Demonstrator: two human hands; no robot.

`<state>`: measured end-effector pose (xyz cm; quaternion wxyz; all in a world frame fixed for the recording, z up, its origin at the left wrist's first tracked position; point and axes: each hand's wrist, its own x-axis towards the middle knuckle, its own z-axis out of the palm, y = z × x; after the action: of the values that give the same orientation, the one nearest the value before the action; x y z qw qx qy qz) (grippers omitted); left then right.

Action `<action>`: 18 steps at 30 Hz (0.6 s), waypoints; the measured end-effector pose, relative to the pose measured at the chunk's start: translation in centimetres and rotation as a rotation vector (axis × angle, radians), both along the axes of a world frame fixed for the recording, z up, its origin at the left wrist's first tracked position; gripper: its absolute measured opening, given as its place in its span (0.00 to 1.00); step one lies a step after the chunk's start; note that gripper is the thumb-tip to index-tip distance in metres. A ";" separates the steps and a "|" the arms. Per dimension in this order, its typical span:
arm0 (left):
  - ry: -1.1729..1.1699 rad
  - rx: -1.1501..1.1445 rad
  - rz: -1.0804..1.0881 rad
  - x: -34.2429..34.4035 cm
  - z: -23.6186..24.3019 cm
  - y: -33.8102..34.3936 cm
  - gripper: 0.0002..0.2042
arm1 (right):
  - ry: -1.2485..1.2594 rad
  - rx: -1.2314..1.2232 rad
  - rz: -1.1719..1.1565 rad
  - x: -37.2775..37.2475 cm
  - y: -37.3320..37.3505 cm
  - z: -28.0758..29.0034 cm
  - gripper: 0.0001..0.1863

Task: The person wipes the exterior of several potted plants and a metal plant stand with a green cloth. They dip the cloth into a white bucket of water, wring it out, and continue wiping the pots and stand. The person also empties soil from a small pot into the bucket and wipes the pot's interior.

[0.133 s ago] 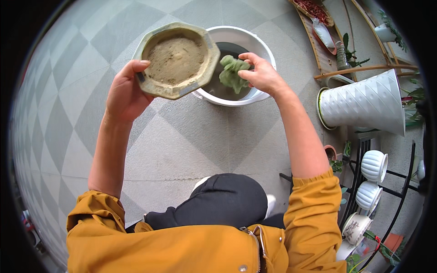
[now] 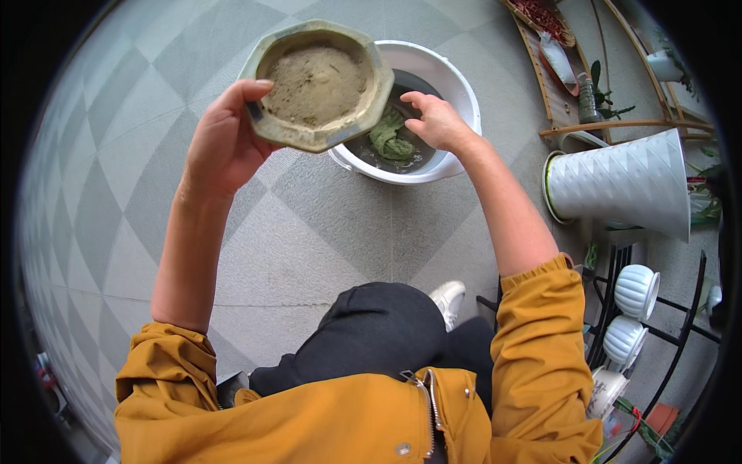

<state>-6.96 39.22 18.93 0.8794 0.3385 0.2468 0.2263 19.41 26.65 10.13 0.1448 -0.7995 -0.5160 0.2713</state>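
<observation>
My left hand (image 2: pixel 226 138) grips the rim of an octagonal flowerpot (image 2: pixel 380 94), thumb on top and fingers underneath. The pot is tilted toward me, its inside coated with brown soil or dried mud. My right hand (image 2: pixel 439 122) hovers over a white basin (image 2: pixel 464 97) of dark, murky water, thumb and index finger apart with nothing between them. Just below and left of those fingertips, a wet green cloth (image 2: pixel 391 141) lies bunched in the water. The pot overlaps the left side of the basin and hides part of it.
A large white planter (image 2: pixel 618 184) lies on its side at the right. Nearer me, several small white pots (image 2: pixel 637 291) sit by a black metal rack (image 2: pixel 672 334). A wooden rack (image 2: pixel 550 97) at the far right bears a plastic bottle (image 2: pixel 586 99). Grey diamond-patterned tiles (image 2: pixel 309 232) cover the floor.
My right hand has let go of the green cloth, which has dropped into the basin's water. My left hand has moved the pot slightly up and to the right.
</observation>
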 end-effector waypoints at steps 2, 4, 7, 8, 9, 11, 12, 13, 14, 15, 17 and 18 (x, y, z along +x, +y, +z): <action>0.040 0.137 0.044 1.0 0.0 0.7 0.14 | -0.115 -0.123 0.299 0.1 2.0 -2.6 0.26; 0.128 0.177 0.078 1.3 0.3 0.5 0.13 | -0.138 -0.282 0.620 -1.8 3.2 -5.9 0.26; 0.276 0.288 0.031 2.1 1.0 0.2 0.14 | -0.133 -0.308 0.896 -1.9 4.3 -9.8 0.26; 0.310 0.312 -0.009 2.4 1.1 0.0 0.14 | -0.217 -0.368 0.805 -1.5 5.1 -10.5 0.26; 0.393 0.313 -0.053 2.8 1.2 -0.1 0.15 | -0.174 -0.191 0.815 -0.9 5.2 -10.8 0.24; 0.489 0.334 -0.158 3.5 1.1 -0.1 0.15 | 0.005 -0.066 0.749 1.0 6.2 -10.1 0.21; 0.500 0.357 -0.226 4.0 0.9 0.0 0.15 | 0.185 -0.091 0.693 2.4 6.5 -9.0 0.19; 0.551 0.343 -0.213 4.5 0.6 -0.3 0.15 | 0.143 -0.118 0.603 3.6 6.9 -7.6 0.19; 0.594 0.313 -0.275 5.0 0.4 -0.2 0.15 | 0.146 -0.138 0.511 4.3 7.0 -6.4 0.19; 0.650 0.300 -0.284 5.5 0.2 -0.2 0.15 | 0.289 -0.216 0.418 5.2 7.0 -5.1 0.16; 0.721 0.278 -0.289 6.7 -0.1 -0.4 0.14 | 0.628 -0.192 0.288 6.0 6.8 -3.1 0.12; 0.747 0.265 -0.286 7.4 -0.1 -0.5 0.14 | 0.803 -0.101 0.232 6.2 6.6 -2.3 0.10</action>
<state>0.41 38.69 18.87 0.7008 0.5384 0.4679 -0.0063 25.56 33.27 7.79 0.2634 -0.5729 -0.4913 0.6009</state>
